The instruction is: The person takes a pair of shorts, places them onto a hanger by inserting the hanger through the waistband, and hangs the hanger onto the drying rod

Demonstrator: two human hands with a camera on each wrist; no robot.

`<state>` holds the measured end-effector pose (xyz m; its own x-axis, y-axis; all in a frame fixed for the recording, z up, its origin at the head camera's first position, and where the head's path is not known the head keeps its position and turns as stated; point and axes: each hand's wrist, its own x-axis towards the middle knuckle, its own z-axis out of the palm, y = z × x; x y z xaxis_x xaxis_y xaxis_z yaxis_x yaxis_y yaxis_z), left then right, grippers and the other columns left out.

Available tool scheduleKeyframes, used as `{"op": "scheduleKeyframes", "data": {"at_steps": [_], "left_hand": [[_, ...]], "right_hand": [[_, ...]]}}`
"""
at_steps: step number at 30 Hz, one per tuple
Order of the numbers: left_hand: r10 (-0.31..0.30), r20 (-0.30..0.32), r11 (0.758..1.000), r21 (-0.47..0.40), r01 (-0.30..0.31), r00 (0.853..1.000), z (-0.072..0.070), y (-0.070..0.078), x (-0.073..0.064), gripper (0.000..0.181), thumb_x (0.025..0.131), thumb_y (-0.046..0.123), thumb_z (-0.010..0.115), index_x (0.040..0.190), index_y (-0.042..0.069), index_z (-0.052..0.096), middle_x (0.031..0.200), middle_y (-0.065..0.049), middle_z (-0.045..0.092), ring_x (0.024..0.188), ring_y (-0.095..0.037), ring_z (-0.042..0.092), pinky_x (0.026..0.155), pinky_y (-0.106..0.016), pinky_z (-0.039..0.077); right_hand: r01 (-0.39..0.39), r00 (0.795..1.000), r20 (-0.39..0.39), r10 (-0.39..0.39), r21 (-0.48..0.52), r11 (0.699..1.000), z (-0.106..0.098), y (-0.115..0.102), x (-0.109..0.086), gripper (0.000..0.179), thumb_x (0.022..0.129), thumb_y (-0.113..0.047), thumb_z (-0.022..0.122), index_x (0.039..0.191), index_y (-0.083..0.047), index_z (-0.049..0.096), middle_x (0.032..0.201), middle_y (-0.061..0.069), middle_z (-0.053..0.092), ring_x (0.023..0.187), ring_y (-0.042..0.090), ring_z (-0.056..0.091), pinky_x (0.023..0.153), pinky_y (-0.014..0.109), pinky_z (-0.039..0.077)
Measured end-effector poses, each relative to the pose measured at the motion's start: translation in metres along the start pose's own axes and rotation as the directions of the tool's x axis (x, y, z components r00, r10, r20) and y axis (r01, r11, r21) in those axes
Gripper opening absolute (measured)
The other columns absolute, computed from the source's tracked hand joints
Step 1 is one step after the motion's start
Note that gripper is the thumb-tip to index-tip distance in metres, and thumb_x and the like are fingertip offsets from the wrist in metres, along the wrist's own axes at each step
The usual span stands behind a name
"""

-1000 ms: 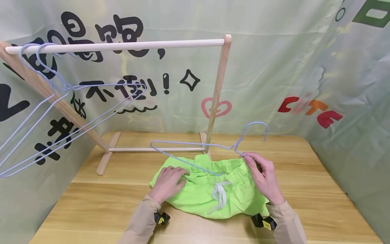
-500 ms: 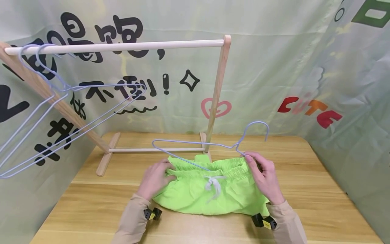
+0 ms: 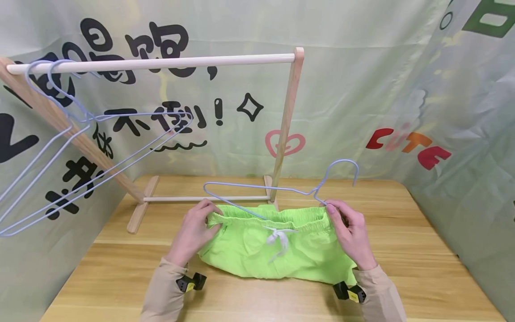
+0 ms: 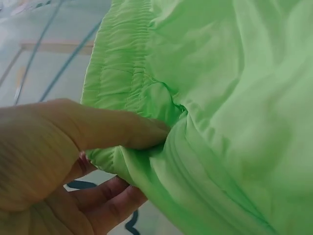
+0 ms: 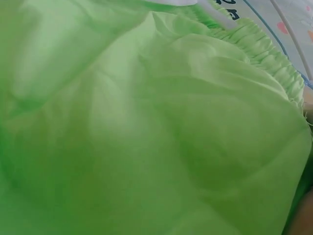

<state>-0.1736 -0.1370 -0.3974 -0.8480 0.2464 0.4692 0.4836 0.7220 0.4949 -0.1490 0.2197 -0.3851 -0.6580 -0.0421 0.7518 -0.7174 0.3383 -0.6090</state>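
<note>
Bright green shorts [image 3: 249, 250] with an elastic waistband and a white drawstring [image 3: 278, 239] lie before me, waistband away from me. My left hand [image 3: 195, 230] pinches the waistband's left end, and in the left wrist view its thumb [image 4: 122, 128] presses the cloth beside a pocket seam. At the other end my right hand [image 3: 352, 230] grips the waistband together with the blue wire hanger [image 3: 257, 186]. The hanger's hook points up and right; its far left corner sticks out above the waistband, and its lower bar runs down inside the shorts. Cloth hides most of the right fingers in the right wrist view.
A wooden rack [image 3: 287, 120] with a white top rail [image 3: 181, 62] stands behind and to the left. Two blue hangers [image 3: 86, 118] hang from its left end. Printed cloth walls [image 3: 362, 80] enclose the wooden table [image 3: 414, 268].
My left hand has shifted left from the front of the shorts to the waistband's left end, which is now spread wider. The right hand stays nearly in place; the hanger has shifted slightly right.
</note>
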Motion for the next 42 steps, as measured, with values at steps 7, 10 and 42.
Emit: {"op": "scheduleKeyframes", "data": {"at_steps": [7,10,42], "left_hand": [[0.117,-0.092,0.98,-0.149,-0.13,0.989,-0.021,0.0,-0.003,0.037,0.067,-0.015,0.08,0.092,0.009,0.067,0.099,-0.004,0.069,0.076,-0.007,0.058,0.065,-0.02,0.059],[0.174,-0.119,0.96,-0.2,-0.195,0.978,-0.028,0.002,-0.004,0.038,0.07,-0.014,0.078,0.095,0.012,0.065,0.098,-0.003,0.07,0.079,-0.007,0.06,0.063,-0.021,0.059],[0.419,-0.196,0.905,0.009,-0.426,0.886,-0.056,0.005,-0.008,0.008,0.093,0.003,0.066,0.099,0.006,0.07,0.098,-0.002,0.067,0.067,-0.004,0.057,0.06,-0.009,0.046]], "right_hand": [[-0.001,1.0,-0.019,0.001,0.015,1.0,-0.001,-0.002,0.001,0.024,0.091,0.023,0.048,0.097,0.009,0.067,0.056,-0.001,0.036,0.044,0.006,0.028,0.037,0.017,0.023],[-0.005,1.0,-0.031,0.006,0.019,1.0,-0.003,-0.002,0.001,0.025,0.092,0.022,0.048,0.097,0.008,0.067,0.056,-0.001,0.037,0.045,0.006,0.029,0.038,0.017,0.024],[0.03,0.999,0.024,-0.03,0.017,0.999,-0.008,0.003,-0.001,0.025,0.091,0.023,0.049,0.099,0.009,0.067,0.061,-0.001,0.042,0.049,0.004,0.033,0.04,0.018,0.026]]}}
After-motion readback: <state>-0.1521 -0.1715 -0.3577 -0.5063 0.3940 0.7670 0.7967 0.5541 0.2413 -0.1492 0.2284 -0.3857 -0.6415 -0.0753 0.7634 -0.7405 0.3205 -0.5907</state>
